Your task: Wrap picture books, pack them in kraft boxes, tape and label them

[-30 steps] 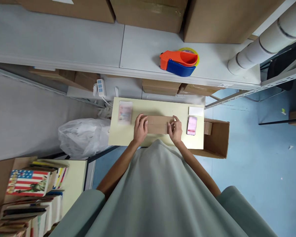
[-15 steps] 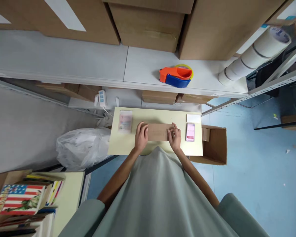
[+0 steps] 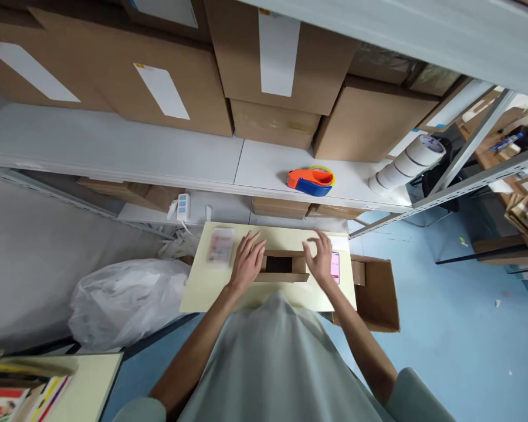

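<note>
A small brown cardboard box lies on the pale yellow table with its top open and a dark inside showing. My left hand is at the box's left end, fingers stretched out; whether it touches the cardboard I cannot tell. By the right end hovers my right hand, its fingers apart and holding nothing. A phone with a lit pink screen is beside that hand, partly covered by it. To the left of my left hand lies a clear plastic packet.
An orange and blue tape dispenser and stacked tape rolls stand on the grey shelf, before large cartons. An open carton is right of the table, a plastic bag left. A power strip sits lower.
The box showed a closed flat face between both hands; now its top is open. My hands have let go or loosened, and the right hand has lifted off. The view has tilted upward.
</note>
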{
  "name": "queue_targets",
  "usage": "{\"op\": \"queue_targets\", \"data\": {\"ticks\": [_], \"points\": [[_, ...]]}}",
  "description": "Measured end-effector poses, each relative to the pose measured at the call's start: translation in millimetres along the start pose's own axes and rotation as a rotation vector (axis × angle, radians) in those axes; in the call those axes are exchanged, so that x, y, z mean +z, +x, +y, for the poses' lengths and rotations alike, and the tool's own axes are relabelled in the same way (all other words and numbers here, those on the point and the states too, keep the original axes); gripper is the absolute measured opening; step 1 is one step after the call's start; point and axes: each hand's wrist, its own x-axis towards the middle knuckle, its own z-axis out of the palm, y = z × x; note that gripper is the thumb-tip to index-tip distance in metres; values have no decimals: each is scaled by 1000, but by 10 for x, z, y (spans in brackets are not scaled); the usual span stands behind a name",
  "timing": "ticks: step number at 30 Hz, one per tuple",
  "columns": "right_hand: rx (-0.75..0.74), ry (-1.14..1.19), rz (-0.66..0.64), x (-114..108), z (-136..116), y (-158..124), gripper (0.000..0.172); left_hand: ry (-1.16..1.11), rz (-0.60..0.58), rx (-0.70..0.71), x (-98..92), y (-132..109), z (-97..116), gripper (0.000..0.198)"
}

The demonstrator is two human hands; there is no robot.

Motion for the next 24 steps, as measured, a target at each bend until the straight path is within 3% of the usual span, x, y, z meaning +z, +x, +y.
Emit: {"op": "queue_targets", "data": {"ticks": [3,6,8,11,16,24], "points": [[-95,-151,60,-237,-159,873,36,-28,117,76,-231,520,230,34],[-125,-354,-53,-307,-248,1631,54,-62,230,120,-429,982,461,29],[-121,-484,-190,-271,-256,1960,58,-92,277,141,-520,1164,580,27],[-116,-604,-292,-203,-230,2179,59,-140,325,132,-582,1212,669,20],[-209,-636,-337,-277,-291,1933,50,-231,375,19,-644,880,637,17],[-563,-454,-334,-567,-623,784,38,-429,307,-50,-935,213,643,32]]}}
